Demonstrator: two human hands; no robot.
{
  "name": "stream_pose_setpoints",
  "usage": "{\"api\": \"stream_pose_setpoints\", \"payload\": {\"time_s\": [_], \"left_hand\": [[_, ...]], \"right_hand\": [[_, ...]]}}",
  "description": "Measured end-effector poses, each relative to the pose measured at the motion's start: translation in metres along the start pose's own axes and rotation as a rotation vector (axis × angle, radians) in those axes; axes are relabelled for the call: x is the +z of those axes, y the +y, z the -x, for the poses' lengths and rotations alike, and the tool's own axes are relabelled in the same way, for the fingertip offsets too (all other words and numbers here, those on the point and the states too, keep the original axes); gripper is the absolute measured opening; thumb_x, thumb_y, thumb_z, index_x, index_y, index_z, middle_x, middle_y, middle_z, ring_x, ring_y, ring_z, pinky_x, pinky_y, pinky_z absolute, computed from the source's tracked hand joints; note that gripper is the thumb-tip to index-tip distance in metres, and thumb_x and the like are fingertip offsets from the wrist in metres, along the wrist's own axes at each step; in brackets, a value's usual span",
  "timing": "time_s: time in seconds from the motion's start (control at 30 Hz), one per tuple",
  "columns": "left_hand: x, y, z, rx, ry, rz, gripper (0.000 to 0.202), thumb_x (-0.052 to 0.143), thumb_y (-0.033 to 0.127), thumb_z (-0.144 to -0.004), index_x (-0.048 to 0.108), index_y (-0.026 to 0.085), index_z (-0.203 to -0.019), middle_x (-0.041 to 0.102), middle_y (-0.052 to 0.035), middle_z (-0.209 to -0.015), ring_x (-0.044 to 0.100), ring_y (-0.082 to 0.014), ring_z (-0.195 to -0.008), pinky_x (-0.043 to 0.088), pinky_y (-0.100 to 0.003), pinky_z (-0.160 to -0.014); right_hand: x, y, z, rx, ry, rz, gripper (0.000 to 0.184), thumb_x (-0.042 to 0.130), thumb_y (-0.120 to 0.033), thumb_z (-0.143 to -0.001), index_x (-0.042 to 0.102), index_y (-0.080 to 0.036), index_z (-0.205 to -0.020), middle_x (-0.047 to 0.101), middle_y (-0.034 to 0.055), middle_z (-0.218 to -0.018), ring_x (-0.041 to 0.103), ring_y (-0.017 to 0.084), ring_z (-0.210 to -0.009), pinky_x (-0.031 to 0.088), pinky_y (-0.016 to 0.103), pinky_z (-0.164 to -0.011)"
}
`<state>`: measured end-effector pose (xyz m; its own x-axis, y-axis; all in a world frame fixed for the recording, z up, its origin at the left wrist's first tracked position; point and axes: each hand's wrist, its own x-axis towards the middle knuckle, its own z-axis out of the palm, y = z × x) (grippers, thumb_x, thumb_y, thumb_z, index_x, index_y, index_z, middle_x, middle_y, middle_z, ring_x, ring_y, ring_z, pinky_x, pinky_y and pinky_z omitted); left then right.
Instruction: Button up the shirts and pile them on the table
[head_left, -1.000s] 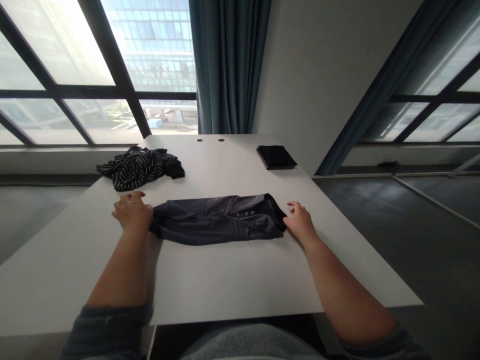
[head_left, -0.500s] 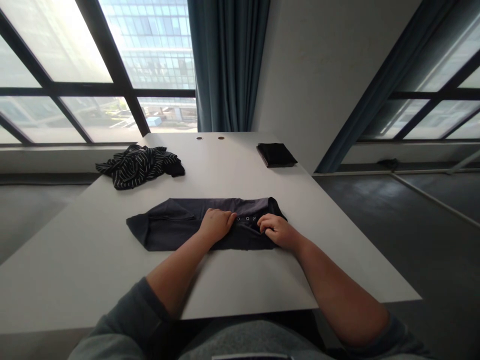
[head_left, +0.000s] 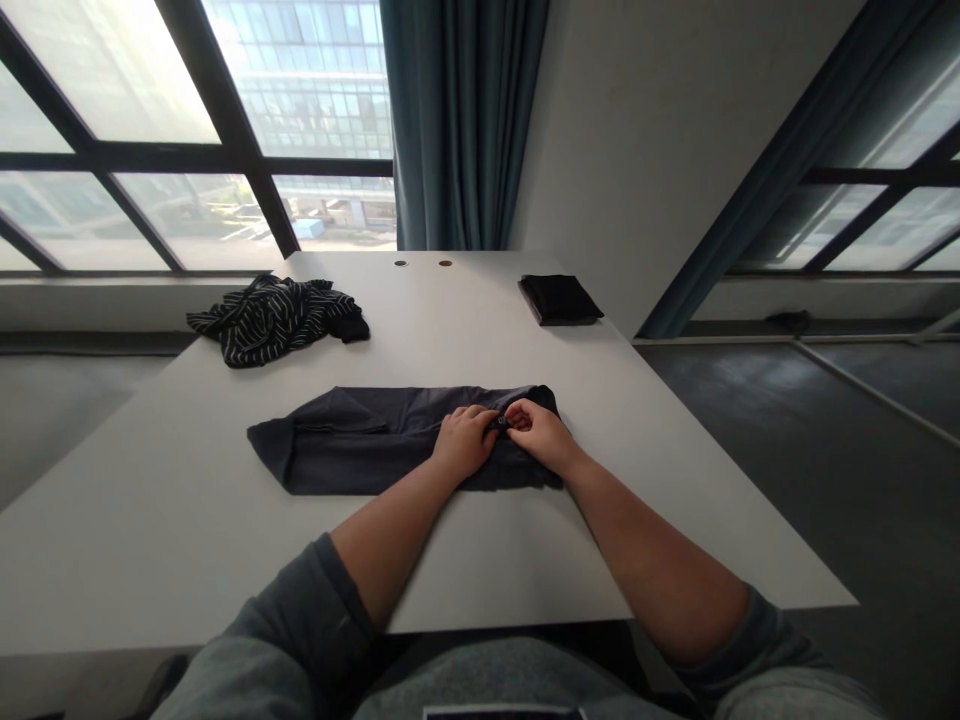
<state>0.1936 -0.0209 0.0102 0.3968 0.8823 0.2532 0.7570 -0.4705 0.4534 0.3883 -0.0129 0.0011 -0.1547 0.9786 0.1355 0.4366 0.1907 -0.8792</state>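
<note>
A dark grey garment [head_left: 352, 452] lies folded into a long strip across the middle of the white table [head_left: 465, 560]. My left hand [head_left: 463, 442] and my right hand [head_left: 536, 434] rest side by side on its right part, near the collar end. Both hands have curled fingers that pinch the fabric where a row of snaps sits. The fingertips almost touch each other.
A crumpled black-and-white striped garment [head_left: 274, 317] lies at the table's back left. A folded black cloth [head_left: 560, 299] sits at the back right. Two cable holes [head_left: 423, 264] mark the far edge. Windows and a teal curtain [head_left: 461, 120] stand behind.
My hands left the two ends of the garment and came together on its right part; my left hand moved far to the right. The garment's left end now lies flatter.
</note>
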Motion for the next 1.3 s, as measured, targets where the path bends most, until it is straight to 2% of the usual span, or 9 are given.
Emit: {"api": "stream_pose_setpoints", "payload": {"time_s": [0.07, 0.2, 0.37, 0.5, 0.67, 0.83, 0.97, 1.2, 1.3], "left_hand": [[0.000, -0.008, -0.002, 0.027, 0.038, 0.150, 0.031, 0.065, 0.025, -0.095, 0.070, 0.025, -0.126, 0.073, -0.0062, -0.128, 0.066, -0.0256, -0.118, 0.051, -0.041, -0.102], [-0.004, -0.015, -0.005, 0.043, 0.091, 0.374, 0.018, 0.069, 0.019, -0.089, 0.071, 0.021, -0.107, 0.076, -0.0045, -0.108, 0.071, -0.0196, -0.096, 0.055, -0.033, -0.088], [-0.013, -0.012, -0.005, 0.061, 0.126, 0.333, 0.006, 0.070, 0.015, -0.087, 0.068, 0.020, -0.088, 0.070, -0.0016, -0.087, 0.065, -0.0172, -0.082, 0.051, -0.029, -0.077], [-0.018, -0.012, -0.004, 0.140, 0.155, 0.262, 0.007, 0.065, 0.016, -0.091, 0.067, 0.021, -0.086, 0.069, -0.0030, -0.089, 0.064, -0.0190, -0.086, 0.049, -0.031, -0.080], [-0.018, -0.010, 0.000, 0.163, 0.127, 0.314, 0.009, 0.058, 0.015, -0.093, 0.063, 0.021, -0.088, 0.067, -0.0044, -0.092, 0.063, -0.0195, -0.089, 0.050, -0.031, -0.081], [-0.019, -0.003, 0.005, 0.177, 0.118, 0.264, 0.012, 0.052, 0.015, -0.097, 0.058, 0.022, -0.090, 0.068, -0.0058, -0.091, 0.064, -0.0211, -0.089, 0.052, -0.033, -0.083], [-0.019, 0.000, 0.006, 0.202, 0.138, 0.236, 0.014, 0.051, 0.011, -0.095, 0.057, 0.023, -0.092, 0.071, -0.0083, -0.101, 0.066, -0.0228, -0.099, 0.053, -0.037, -0.092], [-0.019, 0.004, 0.008, 0.142, 0.153, 0.227, 0.009, 0.063, 0.014, -0.089, 0.060, 0.023, -0.088, 0.072, -0.0054, -0.094, 0.068, -0.0224, -0.094, 0.054, -0.036, -0.088], [-0.020, 0.004, 0.008, 0.114, 0.140, 0.258, 0.004, 0.062, 0.019, -0.093, 0.065, 0.022, -0.094, 0.074, -0.0051, -0.095, 0.069, -0.0223, -0.093, 0.054, -0.036, -0.087]], "right_hand": [[0.001, -0.002, 0.006, -0.079, 0.000, -0.068, 0.022, 0.065, -0.027, -0.076, 0.064, -0.019, -0.097, 0.069, 0.0012, -0.091, 0.068, 0.014, -0.085, 0.057, 0.028, -0.084], [0.000, -0.011, 0.015, -0.153, 0.000, -0.058, 0.021, 0.066, -0.028, -0.080, 0.066, -0.019, -0.099, 0.071, 0.0025, -0.097, 0.070, 0.016, -0.091, 0.059, 0.030, -0.089], [0.000, -0.020, 0.018, -0.205, 0.022, -0.013, 0.021, 0.066, -0.028, -0.082, 0.070, -0.020, -0.101, 0.074, 0.0035, -0.098, 0.072, 0.017, -0.091, 0.060, 0.032, -0.089], [0.002, -0.022, 0.020, -0.240, 0.040, 0.021, 0.021, 0.065, -0.028, -0.084, 0.072, -0.020, -0.102, 0.075, 0.0044, -0.099, 0.072, 0.018, -0.090, 0.060, 0.032, -0.087], [0.003, -0.023, 0.020, -0.199, 0.078, 0.052, 0.024, 0.068, -0.031, -0.084, 0.072, -0.019, -0.104, 0.075, 0.0047, -0.097, 0.071, 0.017, -0.086, 0.057, 0.028, -0.078], [0.001, -0.027, 0.020, -0.223, 0.124, 0.174, 0.014, 0.067, -0.032, -0.087, 0.072, -0.020, -0.092, 0.074, 0.0038, -0.091, 0.066, 0.016, -0.079, 0.052, 0.028, -0.075], [0.003, -0.033, 0.022, -0.249, 0.171, 0.211, 0.012, 0.063, -0.031, -0.090, 0.071, -0.021, -0.092, 0.073, 0.0044, -0.091, 0.065, 0.017, -0.080, 0.050, 0.029, -0.074], [0.008, -0.034, 0.025, -0.224, 0.188, 0.237, 0.010, 0.060, -0.027, -0.087, 0.067, -0.020, -0.089, 0.071, 0.0041, -0.087, 0.063, 0.017, -0.078, 0.049, 0.029, -0.073], [0.008, -0.034, 0.025, -0.181, 0.173, 0.174, 0.012, 0.061, -0.030, -0.088, 0.067, -0.020, -0.090, 0.071, 0.0035, -0.087, 0.064, 0.017, -0.077, 0.049, 0.028, -0.072]]}}
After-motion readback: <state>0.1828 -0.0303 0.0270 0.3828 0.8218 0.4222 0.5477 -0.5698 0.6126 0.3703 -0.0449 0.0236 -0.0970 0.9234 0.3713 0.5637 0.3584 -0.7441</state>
